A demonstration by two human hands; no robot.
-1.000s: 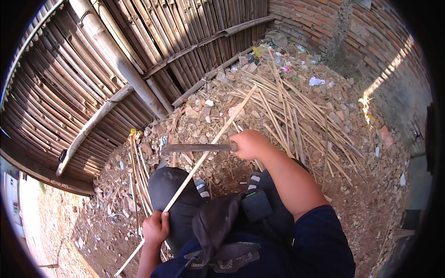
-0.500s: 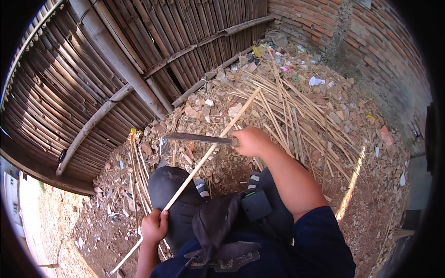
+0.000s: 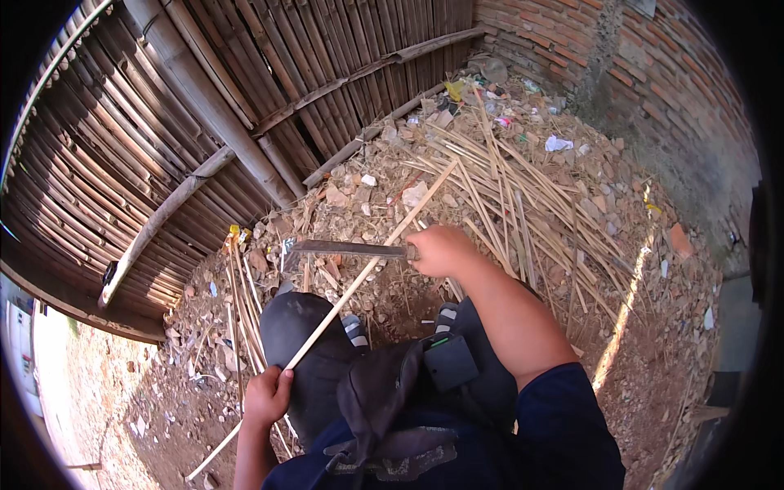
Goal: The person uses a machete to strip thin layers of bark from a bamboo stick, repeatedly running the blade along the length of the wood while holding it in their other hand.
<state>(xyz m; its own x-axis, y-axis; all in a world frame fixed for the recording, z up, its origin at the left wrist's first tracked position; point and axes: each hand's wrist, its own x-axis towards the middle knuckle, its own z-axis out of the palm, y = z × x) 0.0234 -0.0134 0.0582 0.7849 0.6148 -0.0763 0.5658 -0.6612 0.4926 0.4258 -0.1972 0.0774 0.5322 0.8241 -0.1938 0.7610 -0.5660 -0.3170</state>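
My left hand (image 3: 267, 395) is closed round a long pale bamboo strip (image 3: 332, 314), which slants across my left thigh from lower left up toward the pile ahead. In my right hand (image 3: 441, 251) is the handle of a machete (image 3: 347, 247). Its dark blade points left and crosses the strip above my knee, appearing to lie against it. The right fingers wrap the handle, so most of it is hidden.
A pile of bamboo strips (image 3: 531, 204) lies on rubble ahead and to the right. More strips (image 3: 243, 298) stand beside my left knee. A bamboo wall (image 3: 302, 65) rises at left, a brick wall (image 3: 555, 41) at far right. Litter and stones cover the ground.
The bamboo strip has slid slightly toward the lower left with my left hand. The machete has stayed nearly in place, its blade tilting a little.
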